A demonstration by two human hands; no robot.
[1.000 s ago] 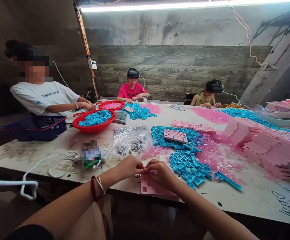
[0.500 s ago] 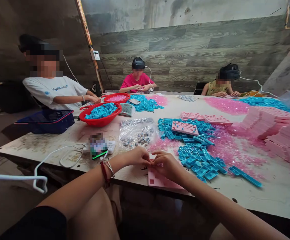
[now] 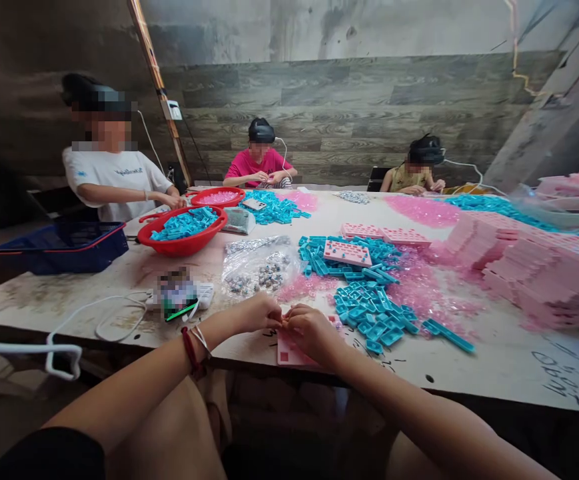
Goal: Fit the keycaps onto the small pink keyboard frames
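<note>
My left hand (image 3: 258,312) and my right hand (image 3: 309,330) meet at the table's near edge, fingertips pinched together on something too small to make out. They hover over a pink plastic tray (image 3: 289,351) lying flat on the table. A pile of blue plastic pieces (image 3: 369,317) lies just right of my right hand. A clear bag of small grey parts (image 3: 259,272) sits beyond my left hand. My left wrist wears a red cord and a thin bangle.
The wooden table (image 3: 499,360) also holds loose pink bits (image 3: 429,293), stacked pink trays (image 3: 534,273), a red basin of blue pieces (image 3: 182,230), a phone with white cable (image 3: 182,297) and a blue crate (image 3: 64,247). Three other people sit working at the far side.
My hands stay pinched together over the pink tray. The camera has tilted and shifted, so the whole scene slid slightly left and the ceiling light left the view.
</note>
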